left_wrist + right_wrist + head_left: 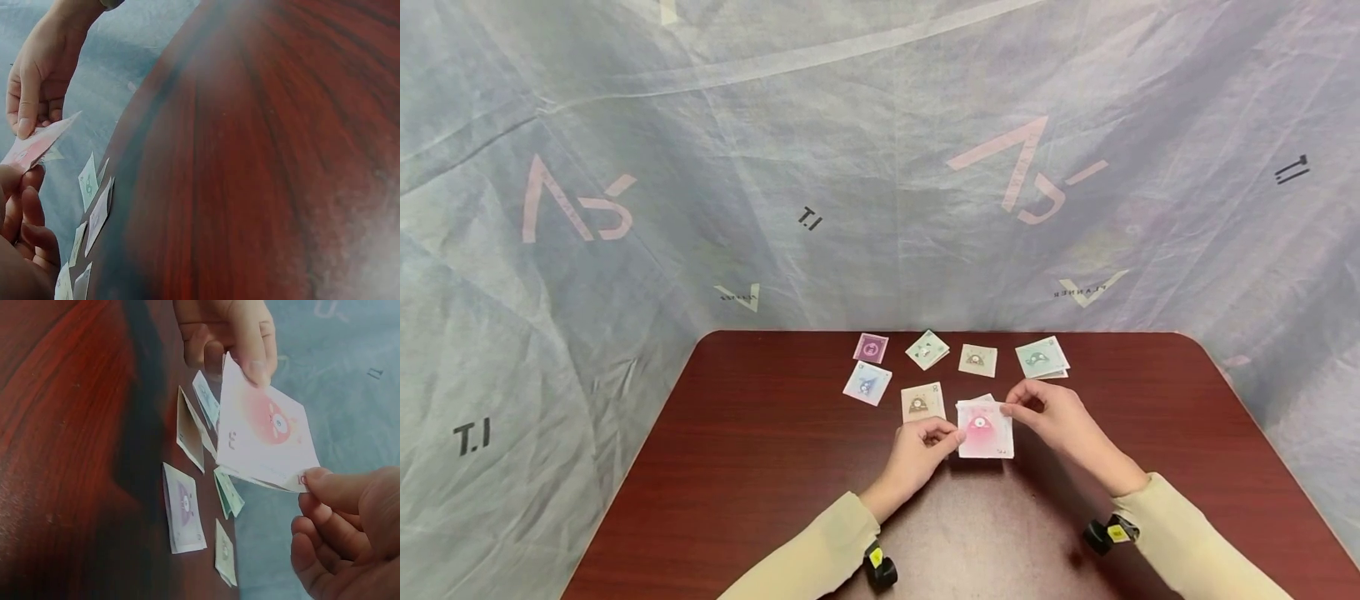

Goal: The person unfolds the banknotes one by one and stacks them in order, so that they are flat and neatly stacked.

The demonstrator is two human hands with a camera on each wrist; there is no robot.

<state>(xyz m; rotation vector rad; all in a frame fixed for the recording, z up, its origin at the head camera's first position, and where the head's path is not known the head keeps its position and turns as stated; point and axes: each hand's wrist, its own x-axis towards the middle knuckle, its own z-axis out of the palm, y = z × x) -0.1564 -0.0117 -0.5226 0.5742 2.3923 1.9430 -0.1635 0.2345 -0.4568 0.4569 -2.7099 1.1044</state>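
A small stack of pink cards (985,431) with a round figure on the top face is held just above the table between both hands. My left hand (950,438) pinches its left edge, thumb on top. On the far right corner my right hand (1011,408) pinches the same stack. In the right wrist view the pink cards (262,434) are fanned slightly, with my right hand (310,481) at the lower corner and my left hand (253,370) at the upper one. The left wrist view has the pink cards (34,145) edge-on between left fingers (22,187) and right hand (25,125).
Several cards lie face up on the dark red table (760,467) beyond the hands: purple (870,347), green (927,349), tan (977,360), a green pile (1042,358), blue (867,383) and tan (922,402). Printed grey cloth (880,167) hangs behind the table.
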